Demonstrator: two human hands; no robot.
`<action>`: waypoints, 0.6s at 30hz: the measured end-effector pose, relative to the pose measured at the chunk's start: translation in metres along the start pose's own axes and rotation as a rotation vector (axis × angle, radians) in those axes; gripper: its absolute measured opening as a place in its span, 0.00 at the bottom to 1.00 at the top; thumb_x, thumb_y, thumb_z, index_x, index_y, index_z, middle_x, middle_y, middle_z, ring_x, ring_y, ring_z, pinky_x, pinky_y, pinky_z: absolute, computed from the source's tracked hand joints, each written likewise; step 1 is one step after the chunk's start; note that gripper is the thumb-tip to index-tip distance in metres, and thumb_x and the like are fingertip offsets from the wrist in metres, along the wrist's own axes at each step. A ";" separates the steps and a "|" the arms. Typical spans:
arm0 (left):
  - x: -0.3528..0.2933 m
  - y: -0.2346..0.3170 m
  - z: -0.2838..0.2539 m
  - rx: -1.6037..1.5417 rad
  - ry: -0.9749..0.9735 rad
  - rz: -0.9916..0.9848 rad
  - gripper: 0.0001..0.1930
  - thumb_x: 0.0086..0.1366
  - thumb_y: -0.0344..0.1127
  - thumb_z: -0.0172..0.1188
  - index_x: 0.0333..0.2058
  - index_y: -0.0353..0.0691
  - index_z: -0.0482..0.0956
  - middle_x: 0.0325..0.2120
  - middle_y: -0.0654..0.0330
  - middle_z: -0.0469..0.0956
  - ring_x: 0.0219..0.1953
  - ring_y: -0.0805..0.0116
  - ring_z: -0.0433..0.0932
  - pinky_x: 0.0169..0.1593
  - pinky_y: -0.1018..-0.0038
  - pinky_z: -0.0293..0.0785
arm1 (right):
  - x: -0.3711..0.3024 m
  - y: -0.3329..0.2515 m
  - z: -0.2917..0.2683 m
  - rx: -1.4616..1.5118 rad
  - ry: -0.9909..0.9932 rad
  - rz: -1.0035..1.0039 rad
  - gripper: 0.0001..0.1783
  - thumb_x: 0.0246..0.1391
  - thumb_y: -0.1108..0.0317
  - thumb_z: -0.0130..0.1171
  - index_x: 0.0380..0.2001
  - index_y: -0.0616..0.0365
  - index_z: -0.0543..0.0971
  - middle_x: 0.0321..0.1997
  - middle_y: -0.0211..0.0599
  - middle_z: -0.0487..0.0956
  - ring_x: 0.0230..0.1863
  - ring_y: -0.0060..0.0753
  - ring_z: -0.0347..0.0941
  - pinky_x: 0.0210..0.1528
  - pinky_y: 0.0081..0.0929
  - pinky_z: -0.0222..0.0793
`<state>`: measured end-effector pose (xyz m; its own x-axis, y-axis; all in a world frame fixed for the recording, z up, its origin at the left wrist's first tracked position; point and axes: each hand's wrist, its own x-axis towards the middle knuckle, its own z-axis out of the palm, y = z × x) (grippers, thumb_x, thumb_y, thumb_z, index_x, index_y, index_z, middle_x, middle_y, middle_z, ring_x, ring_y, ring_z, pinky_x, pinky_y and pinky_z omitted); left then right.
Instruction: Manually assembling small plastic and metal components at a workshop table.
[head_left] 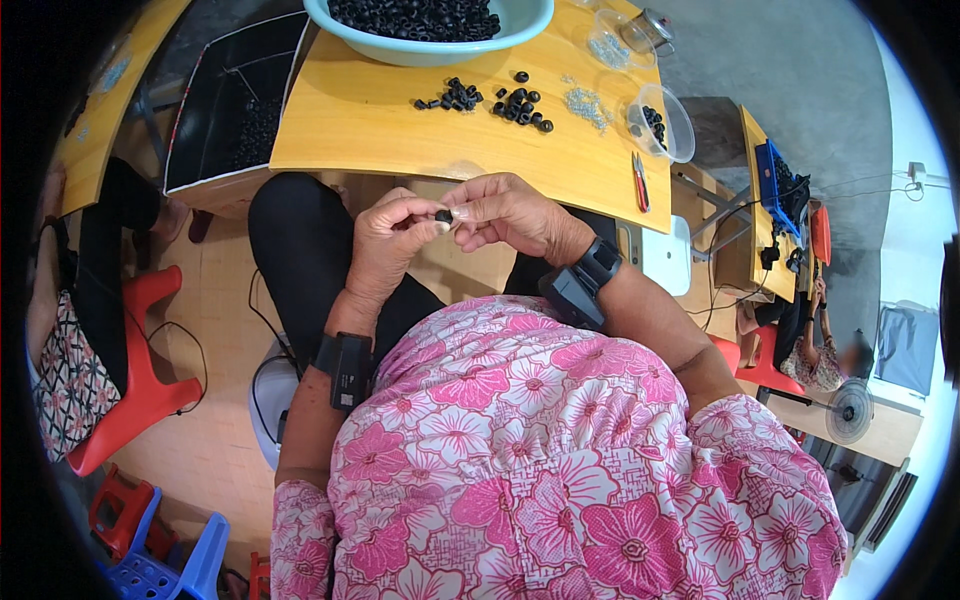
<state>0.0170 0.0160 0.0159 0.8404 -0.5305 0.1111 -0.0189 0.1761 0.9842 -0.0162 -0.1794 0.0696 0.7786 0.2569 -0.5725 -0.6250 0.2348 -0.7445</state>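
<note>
A small black rounded part (443,215) is pinched between the thumb and forefinger of my left hand (385,240), just off the table's near edge. My right hand (515,215) meets it from the right, thumb and fingertips pressed together beside the part. Whatever those fingertips hold is too small to make out. Beyond my hands, two loose groups of black parts lie on the yellow table (350,110): smaller pieces (455,96) to the left, rounder ones (520,105) to the right. Small clear pieces (588,107) are scattered farther right.
A light-blue basin (430,48) full of black parts stands at the far edge. Clear tubs (680,125) and a metal cup (650,30) sit on the right, with red-handled tweezers (640,183) near the corner. A black-lined box (230,110) adjoins the table's left. Other people sit at both sides.
</note>
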 end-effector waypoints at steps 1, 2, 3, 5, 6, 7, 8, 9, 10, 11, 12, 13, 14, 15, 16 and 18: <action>0.000 0.001 0.000 -0.001 -0.001 -0.002 0.07 0.53 0.23 0.62 0.33 0.34 0.79 0.27 0.66 0.72 0.31 0.78 0.69 0.36 0.82 0.66 | -0.001 0.000 -0.001 0.027 -0.047 0.027 0.13 0.53 0.66 0.59 0.40 0.64 0.77 0.31 0.36 0.79 0.30 0.27 0.77 0.39 0.28 0.76; 0.001 0.003 0.001 0.043 -0.009 0.013 0.08 0.53 0.23 0.63 0.33 0.34 0.80 0.26 0.66 0.71 0.30 0.78 0.69 0.35 0.83 0.65 | -0.002 0.001 -0.002 0.028 -0.045 0.027 0.13 0.53 0.66 0.59 0.40 0.64 0.77 0.31 0.36 0.79 0.30 0.27 0.77 0.39 0.28 0.76; 0.001 0.003 0.001 0.086 -0.017 0.027 0.08 0.52 0.23 0.63 0.33 0.34 0.80 0.26 0.66 0.71 0.30 0.78 0.68 0.34 0.83 0.65 | -0.003 0.001 -0.002 0.038 -0.065 0.048 0.14 0.54 0.65 0.59 0.39 0.64 0.77 0.31 0.35 0.79 0.30 0.27 0.77 0.39 0.27 0.76; 0.001 0.000 0.000 0.076 -0.011 0.021 0.08 0.52 0.24 0.63 0.33 0.34 0.80 0.25 0.67 0.71 0.30 0.78 0.68 0.34 0.83 0.65 | -0.004 0.002 -0.002 0.048 -0.087 0.068 0.14 0.54 0.64 0.59 0.39 0.64 0.77 0.31 0.35 0.79 0.30 0.26 0.77 0.39 0.27 0.76; 0.001 -0.001 -0.001 0.065 -0.005 0.017 0.08 0.52 0.24 0.64 0.33 0.34 0.80 0.25 0.67 0.70 0.30 0.79 0.68 0.33 0.83 0.65 | -0.004 0.003 -0.001 0.049 -0.109 0.060 0.14 0.55 0.63 0.58 0.38 0.64 0.77 0.32 0.35 0.79 0.31 0.25 0.77 0.38 0.27 0.76; 0.001 -0.001 0.000 0.066 -0.007 0.016 0.08 0.52 0.24 0.64 0.33 0.34 0.80 0.25 0.67 0.70 0.30 0.79 0.68 0.33 0.83 0.65 | -0.004 0.004 -0.001 0.051 -0.130 0.051 0.15 0.56 0.61 0.57 0.37 0.63 0.78 0.32 0.35 0.79 0.32 0.23 0.76 0.38 0.27 0.76; 0.001 0.000 0.000 0.108 -0.009 0.031 0.08 0.51 0.24 0.64 0.33 0.35 0.80 0.25 0.67 0.70 0.29 0.79 0.68 0.33 0.83 0.65 | -0.003 0.005 -0.002 0.052 -0.130 0.050 0.15 0.56 0.61 0.57 0.37 0.63 0.78 0.32 0.35 0.79 0.32 0.23 0.76 0.38 0.27 0.76; 0.002 0.001 0.001 0.151 -0.010 0.047 0.09 0.51 0.24 0.64 0.33 0.35 0.81 0.25 0.67 0.70 0.29 0.79 0.68 0.33 0.83 0.65 | -0.003 0.005 -0.002 0.036 -0.115 0.047 0.15 0.56 0.61 0.57 0.37 0.63 0.78 0.31 0.33 0.78 0.31 0.22 0.76 0.38 0.27 0.76; 0.002 0.000 0.001 0.152 -0.012 0.046 0.09 0.51 0.24 0.64 0.33 0.35 0.81 0.25 0.67 0.70 0.29 0.79 0.68 0.33 0.83 0.65 | -0.003 0.005 -0.002 0.019 -0.099 0.043 0.15 0.56 0.60 0.57 0.37 0.63 0.78 0.30 0.32 0.78 0.30 0.22 0.75 0.37 0.27 0.76; 0.002 0.000 0.001 0.174 -0.017 0.052 0.09 0.51 0.24 0.64 0.33 0.35 0.80 0.25 0.67 0.70 0.29 0.78 0.68 0.33 0.83 0.65 | -0.003 0.006 -0.003 0.021 -0.098 0.043 0.15 0.56 0.60 0.57 0.37 0.63 0.78 0.30 0.32 0.78 0.30 0.22 0.75 0.37 0.27 0.76; 0.002 -0.001 0.001 0.196 -0.022 0.058 0.09 0.51 0.24 0.64 0.33 0.35 0.80 0.25 0.67 0.71 0.29 0.78 0.68 0.33 0.83 0.65 | -0.001 0.008 -0.005 0.008 -0.122 0.033 0.15 0.56 0.60 0.57 0.37 0.63 0.77 0.30 0.31 0.77 0.30 0.21 0.74 0.37 0.27 0.76; 0.002 -0.002 0.001 0.198 -0.023 0.057 0.09 0.51 0.24 0.64 0.33 0.35 0.80 0.25 0.67 0.71 0.29 0.78 0.68 0.33 0.83 0.65 | 0.000 0.009 -0.007 -0.003 -0.147 0.023 0.15 0.56 0.60 0.57 0.37 0.63 0.77 0.29 0.30 0.77 0.29 0.20 0.74 0.38 0.27 0.76; 0.002 -0.003 0.001 0.172 -0.015 0.044 0.09 0.52 0.24 0.64 0.34 0.35 0.80 0.26 0.66 0.71 0.29 0.78 0.69 0.33 0.83 0.65 | 0.001 0.011 -0.007 -0.001 -0.148 0.023 0.15 0.56 0.60 0.57 0.37 0.63 0.77 0.29 0.30 0.77 0.29 0.20 0.74 0.38 0.27 0.76; 0.001 -0.003 0.002 0.146 -0.006 0.032 0.08 0.52 0.24 0.64 0.34 0.35 0.80 0.26 0.66 0.71 0.29 0.78 0.69 0.33 0.83 0.65 | 0.001 0.012 -0.007 0.001 -0.149 0.002 0.15 0.57 0.60 0.56 0.37 0.63 0.77 0.30 0.30 0.77 0.29 0.20 0.73 0.39 0.27 0.75; 0.002 -0.003 0.002 0.147 -0.007 0.031 0.08 0.52 0.24 0.64 0.34 0.35 0.80 0.26 0.66 0.71 0.29 0.78 0.69 0.33 0.83 0.65 | 0.002 0.013 -0.007 0.003 -0.148 -0.019 0.15 0.57 0.60 0.56 0.38 0.63 0.77 0.30 0.29 0.76 0.29 0.19 0.72 0.40 0.28 0.75; 0.003 -0.003 0.005 0.069 0.036 0.046 0.08 0.50 0.22 0.63 0.31 0.34 0.81 0.24 0.67 0.71 0.27 0.79 0.68 0.30 0.82 0.65 | 0.001 0.013 -0.006 0.008 -0.159 -0.030 0.15 0.57 0.60 0.56 0.37 0.63 0.76 0.30 0.29 0.76 0.28 0.19 0.71 0.41 0.28 0.75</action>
<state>0.0168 0.0101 0.0140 0.8565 -0.4932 0.1522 -0.0939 0.1411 0.9855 -0.0231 -0.1821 0.0571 0.7781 0.3952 -0.4882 -0.6028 0.2515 -0.7572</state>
